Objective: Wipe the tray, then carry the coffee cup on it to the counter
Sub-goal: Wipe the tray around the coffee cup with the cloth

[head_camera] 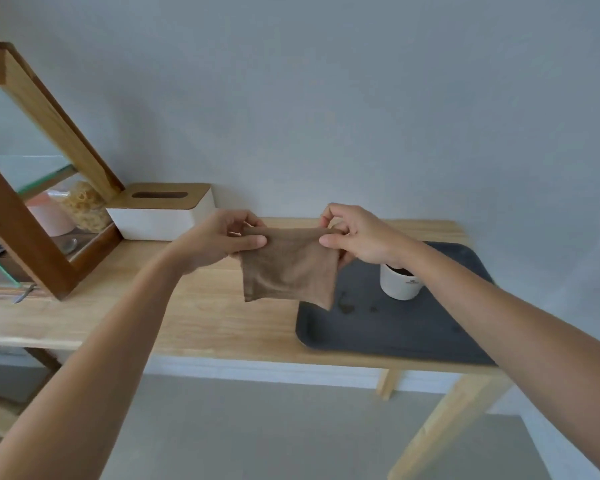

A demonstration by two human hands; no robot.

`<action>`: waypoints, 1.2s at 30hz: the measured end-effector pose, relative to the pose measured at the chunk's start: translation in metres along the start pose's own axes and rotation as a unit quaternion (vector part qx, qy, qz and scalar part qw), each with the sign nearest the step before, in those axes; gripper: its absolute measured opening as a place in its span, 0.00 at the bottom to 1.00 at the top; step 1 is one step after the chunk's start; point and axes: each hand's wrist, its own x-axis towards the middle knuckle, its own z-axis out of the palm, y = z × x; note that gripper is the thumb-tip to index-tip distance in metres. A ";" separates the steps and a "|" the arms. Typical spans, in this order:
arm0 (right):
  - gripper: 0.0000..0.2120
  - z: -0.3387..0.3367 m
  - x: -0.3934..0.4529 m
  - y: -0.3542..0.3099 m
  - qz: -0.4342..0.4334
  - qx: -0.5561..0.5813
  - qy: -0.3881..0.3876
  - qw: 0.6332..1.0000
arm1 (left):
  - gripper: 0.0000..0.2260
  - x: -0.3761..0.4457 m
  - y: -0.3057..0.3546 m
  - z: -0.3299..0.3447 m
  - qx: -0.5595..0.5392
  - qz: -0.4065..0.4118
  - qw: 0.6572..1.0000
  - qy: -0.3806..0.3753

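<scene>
Both hands raised above the wooden table (201, 317), a brown cloth (288, 268) stretched between them. Left hand (222, 242) pinches the cloth's upper left corner, thumb over fingers; right hand (357, 233) pinches the upper right corner the same way. Cloth hangs free, its lower right corner dangling over the near-left part of the tray but not touching it. Dark grey tray (378, 337) lies flat at the table's right end. White coffee cup (400, 282) stands upright on the tray toward its far side, partly hidden by the right wrist; dark contents visible at the rim. Small dark marks on the tray (347, 304) just left of the cup, possibly spilled coffee, too blurred to confirm. White tissue box with wooden lid (160, 213) sits at the back left against the wall, beside a wooden-framed shelf (42, 174).
</scene>
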 end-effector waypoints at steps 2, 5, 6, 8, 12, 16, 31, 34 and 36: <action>0.04 -0.019 -0.014 0.000 0.007 -0.018 0.009 1.000 | 0.07 0.006 0.012 0.016 -0.014 0.004 1.000 -0.017; 0.03 -0.034 -0.031 0.010 0.021 -0.126 0.028 0.991 | 0.08 0.019 0.015 0.046 -0.019 -0.017 0.999 -0.037; 0.04 -0.035 -0.036 0.016 0.026 -0.171 0.035 0.984 | 0.08 0.023 0.012 0.059 -0.016 -0.027 0.999 -0.044; 0.04 -0.032 -0.044 0.031 0.040 -0.244 0.037 0.968 | 0.07 0.030 0.002 0.087 0.007 -0.052 0.998 -0.047; 0.12 -0.009 -0.060 0.065 -0.009 -0.424 0.022 0.905 | 0.23 0.024 -0.023 0.130 0.173 -0.077 0.981 0.039; 0.19 0.021 -0.067 0.097 -0.053 -0.383 -0.020 0.922 | 0.51 -0.021 -0.042 0.169 0.150 -0.128 0.976 0.089; 0.30 0.066 -0.028 0.145 0.010 -0.437 -0.061 0.897 | 0.57 -0.046 -0.060 0.233 0.236 -0.173 0.940 0.177; 0.28 0.066 -0.021 0.144 0.005 -0.442 -0.046 0.896 | 0.57 -0.046 -0.057 0.234 0.214 -0.183 0.943 0.175; 0.27 0.066 -0.013 0.143 0.013 -0.438 -0.037 0.898 | 0.58 -0.046 -0.055 0.233 0.205 -0.186 0.945 0.174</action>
